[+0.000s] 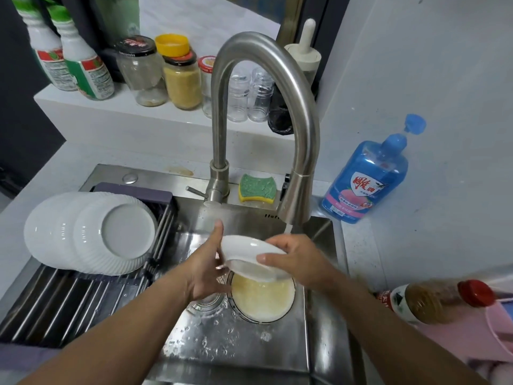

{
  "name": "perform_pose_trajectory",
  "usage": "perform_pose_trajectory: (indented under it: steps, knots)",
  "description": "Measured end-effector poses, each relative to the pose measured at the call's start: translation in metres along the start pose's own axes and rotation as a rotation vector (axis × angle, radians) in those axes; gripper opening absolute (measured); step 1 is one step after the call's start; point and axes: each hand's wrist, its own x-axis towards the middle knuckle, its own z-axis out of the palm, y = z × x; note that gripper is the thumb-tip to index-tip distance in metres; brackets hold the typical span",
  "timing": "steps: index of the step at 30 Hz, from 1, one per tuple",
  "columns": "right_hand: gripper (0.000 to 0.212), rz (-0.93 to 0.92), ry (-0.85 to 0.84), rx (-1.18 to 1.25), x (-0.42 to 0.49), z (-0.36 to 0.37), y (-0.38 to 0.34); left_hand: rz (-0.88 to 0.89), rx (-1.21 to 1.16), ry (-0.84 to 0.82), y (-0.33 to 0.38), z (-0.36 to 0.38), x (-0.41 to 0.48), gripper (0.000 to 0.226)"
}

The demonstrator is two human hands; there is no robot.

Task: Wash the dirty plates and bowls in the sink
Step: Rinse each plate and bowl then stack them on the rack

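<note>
Bowl (pixel 249 255): under tap (pixel 294 201), tilted for runoff.
L hand (pixel 206 263): clamped on rim left of tap, steadying.
R hand (pixel 301 259): clamped on rim below tap.

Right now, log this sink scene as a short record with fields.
held item: white dish, tilted, above the sink
left hand: grips the dish's left edge
right hand: holds its right rim, thumb on the dish
faucet: water running from the head
in basin: plate with yellowish film, below the dish
rack: white plates overlapping, at left
sink ledge: sponge
counter: blue soap bottle
</note>
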Motion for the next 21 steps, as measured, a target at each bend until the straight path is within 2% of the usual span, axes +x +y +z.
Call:
perform_pose_trajectory:
  steps: [3,5,7,8,10,12,14,16,19,21]
  knots:
    - [0.032,0.136,0.015,0.284,0.003,-0.017,0.005,0.142,0.152,-0.097,-0.009,-0.007,-0.006,0.065]
    - [0.053,0.222,0.065,0.407,0.006,-0.019,0.01,0.211,0.137,-0.122,-0.015,-0.013,-0.006,0.06]
    - [0.063,0.287,0.143,0.403,0.013,-0.017,0.017,0.239,0.088,-0.167,-0.018,-0.012,-0.011,0.05]
    - [0.055,0.314,0.182,0.365,0.017,-0.016,0.018,0.242,0.066,-0.191,-0.018,-0.008,-0.015,0.041]
    - [0.036,0.385,0.285,0.22,0.028,-0.009,0.019,0.228,0.033,-0.227,-0.016,0.002,-0.021,0.033]
    - [0.027,0.403,0.361,-0.014,0.041,0.003,0.024,0.227,0.019,-0.229,-0.015,0.011,-0.023,0.033]
    - [0.042,0.369,0.34,-0.387,0.051,0.016,0.027,0.241,0.007,-0.195,-0.014,0.02,-0.024,0.033]
    - [0.06,0.327,0.32,-0.483,0.055,0.03,0.024,0.259,-0.009,-0.172,-0.015,0.029,-0.025,0.034]
    - [0.052,0.049,0.243,-0.687,0.051,0.047,0.006,0.277,-0.108,-0.136,-0.014,0.038,-0.026,0.018]
    - [0.051,-0.075,0.317,-0.833,0.042,0.052,-0.003,0.289,-0.16,-0.113,-0.015,0.038,-0.026,0.015]
